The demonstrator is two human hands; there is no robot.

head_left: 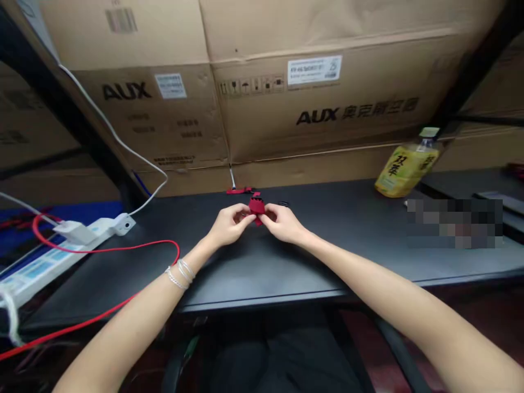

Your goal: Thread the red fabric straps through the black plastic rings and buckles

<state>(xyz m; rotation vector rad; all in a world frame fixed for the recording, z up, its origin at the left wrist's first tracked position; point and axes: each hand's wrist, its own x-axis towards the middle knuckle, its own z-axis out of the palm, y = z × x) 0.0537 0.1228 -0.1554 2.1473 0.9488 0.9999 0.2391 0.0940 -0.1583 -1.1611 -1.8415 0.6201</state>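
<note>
Faced large cardboard boxes [262, 109] printed AUX, stacked tight against the far edge of a black table [335, 262]. Saw dark slanting posts [69, 114] framing the stack at left and right. Found the tabletop matte and flat, spanning the whole view, its near edge crossing just under the forearms. Noted a long white power strip [53, 254] along the left edge, with a white cable [110, 131] climbing from it across the boxes. Traced a red cable [135, 248] looping from the strip end onto the tabletop and off the near-left corner. Spotted a yellow-labelled bottle [405, 166] far right at the back, leaning against the boxes, well apart from the hands. Found bare surface between hands and bottle, and from hands to the near edge; less room leftward, near the red loop. Brought left hand [229, 225] and right hand [284, 224] together at table centre, near the far edge, fingertips closed narrow. Pinched a small red piece [257, 207] between both; could not tell whether touching the surface. Saw a thin red strip [239, 190] just behind, a tiny black item [283, 204] beside the right hand. Wore thin silver bracelets [180, 273] on the left wrist.
</note>
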